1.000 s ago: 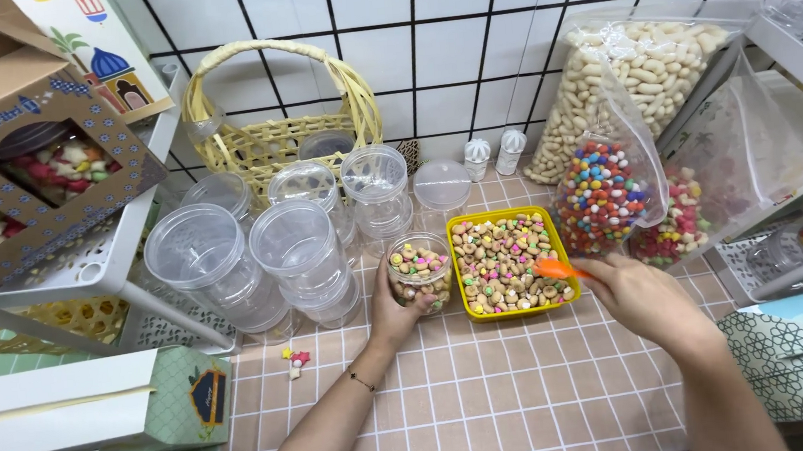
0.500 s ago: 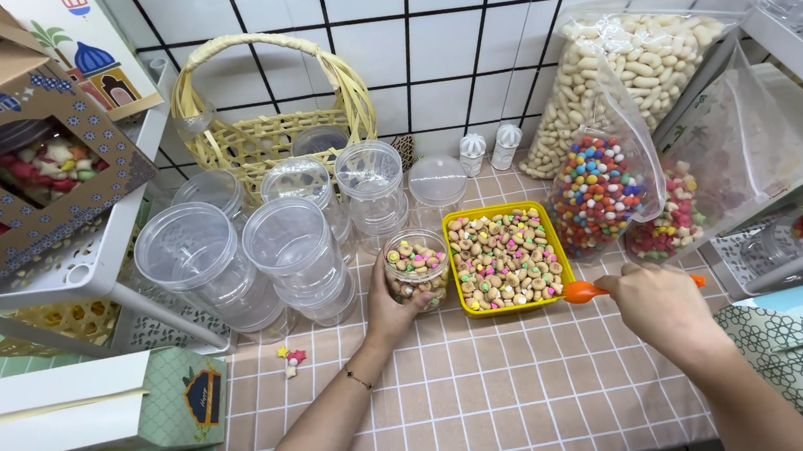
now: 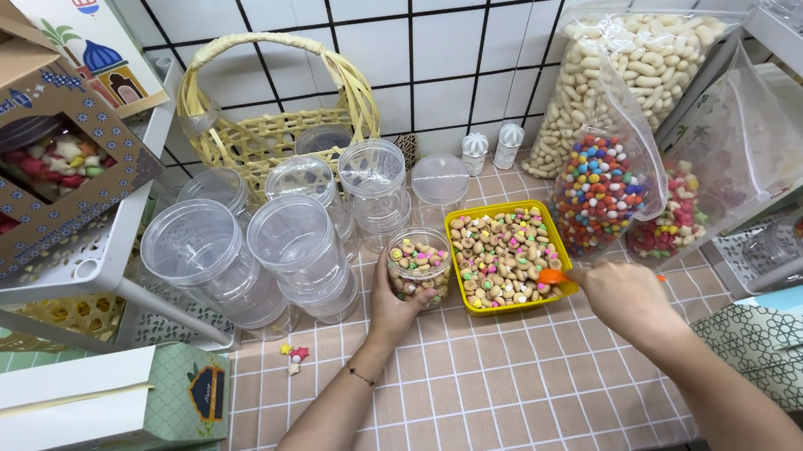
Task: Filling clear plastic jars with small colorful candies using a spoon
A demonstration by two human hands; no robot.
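The left hand (image 3: 390, 303) wraps around a small clear jar of candies (image 3: 419, 262), just left of the yellow tray (image 3: 510, 301) on the desk (image 3: 491, 390). The right hand (image 3: 625, 296) grips an orange scoop (image 3: 553, 277) at the tray's right rim.

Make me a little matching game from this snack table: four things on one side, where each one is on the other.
Things:
1. small clear jar
2. yellow tray
3. orange scoop
4. woven basket

Places:
A. against the tiled wall, behind the empty jars
B. in the right hand
C. in the left hand
D. between the small jar and the bags of sweets

Pairs: 1-C, 2-D, 3-B, 4-A
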